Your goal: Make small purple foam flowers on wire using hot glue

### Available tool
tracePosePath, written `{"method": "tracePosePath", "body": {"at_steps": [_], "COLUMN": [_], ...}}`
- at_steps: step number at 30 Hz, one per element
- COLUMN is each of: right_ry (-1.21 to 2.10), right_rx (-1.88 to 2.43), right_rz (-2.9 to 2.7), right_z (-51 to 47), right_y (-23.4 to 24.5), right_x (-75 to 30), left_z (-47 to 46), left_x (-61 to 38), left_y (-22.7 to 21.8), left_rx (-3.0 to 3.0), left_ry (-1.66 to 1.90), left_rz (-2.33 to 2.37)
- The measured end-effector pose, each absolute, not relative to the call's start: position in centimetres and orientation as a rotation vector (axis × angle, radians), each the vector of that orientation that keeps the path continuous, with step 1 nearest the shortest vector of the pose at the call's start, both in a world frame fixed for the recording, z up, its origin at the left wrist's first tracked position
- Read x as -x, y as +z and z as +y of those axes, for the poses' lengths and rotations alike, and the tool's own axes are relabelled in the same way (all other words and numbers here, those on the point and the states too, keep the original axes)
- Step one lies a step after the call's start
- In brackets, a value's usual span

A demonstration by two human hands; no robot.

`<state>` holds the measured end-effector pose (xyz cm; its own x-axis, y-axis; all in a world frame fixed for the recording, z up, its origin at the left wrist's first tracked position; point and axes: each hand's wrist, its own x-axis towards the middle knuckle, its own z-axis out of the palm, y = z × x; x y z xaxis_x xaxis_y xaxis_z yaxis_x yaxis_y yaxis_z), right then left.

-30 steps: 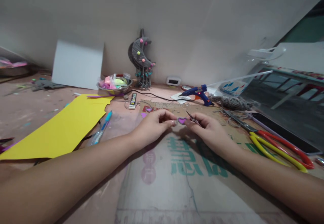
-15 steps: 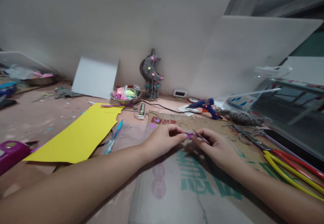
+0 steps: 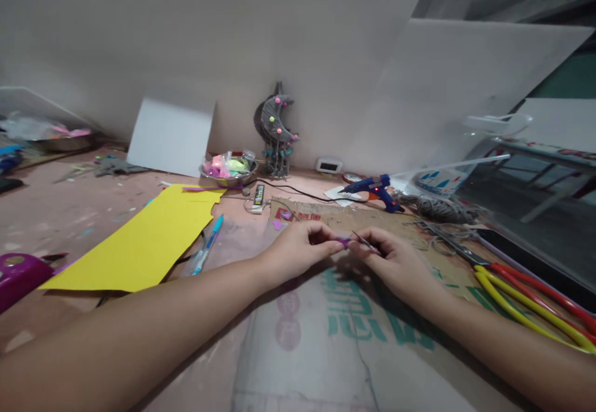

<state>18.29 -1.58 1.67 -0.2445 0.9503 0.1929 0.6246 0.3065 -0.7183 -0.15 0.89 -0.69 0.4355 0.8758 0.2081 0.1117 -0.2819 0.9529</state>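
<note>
Between my two hands, above the cardboard sheet (image 3: 307, 362), is a small purple piece (image 3: 344, 242). My left hand (image 3: 295, 254) is closed, pinching its left side between thumb and fingers. My right hand (image 3: 403, 269), also closed, grips a thin dark pointed tool (image 3: 364, 241) whose tip points up and left; its kind is hard to make out. The right thumb and finger touch the purple piece's other side. Just beyond my left hand, a purple heart cutout (image 3: 277, 225) lies on the cardboard.
A blue glue gun (image 3: 372, 188) with a red light stands behind the hands beside grey yarn (image 3: 437, 209). To the right lie large scissors (image 3: 479, 260) with red and yellow handles. Yellow paper (image 3: 139, 244) and a blue pen (image 3: 208, 244) lie left; a moon ornament (image 3: 274, 123) stands behind.
The whole view has shifted slightly, so everything sits a little higher and further left. Both hands keep the same pinch on the purple piece and the pointed tool.
</note>
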Motion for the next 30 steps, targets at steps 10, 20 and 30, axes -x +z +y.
{"method": "tracePosePath", "body": {"at_steps": [10, 20, 30], "right_ry": [0.088, -0.161, -0.276], "right_rx": [1.151, 1.091, 1.055], "right_rz": [-2.16, -2.33, -2.411], "right_z": [-0.4, -0.6, -0.8], "right_y": [1.6, 1.8, 1.4], "right_x": [-21.0, -21.1, -21.4], "left_z": [0.5, 0.4, 0.3], "left_x": [0.1, 0.1, 0.2], "left_y": [-0.4, -0.2, -0.1], "left_rx": [-1.667, -1.727, -1.837], "left_ry": [0.986, 0.992, 1.025], "left_rz": [0.934, 0.98, 0.982]}}
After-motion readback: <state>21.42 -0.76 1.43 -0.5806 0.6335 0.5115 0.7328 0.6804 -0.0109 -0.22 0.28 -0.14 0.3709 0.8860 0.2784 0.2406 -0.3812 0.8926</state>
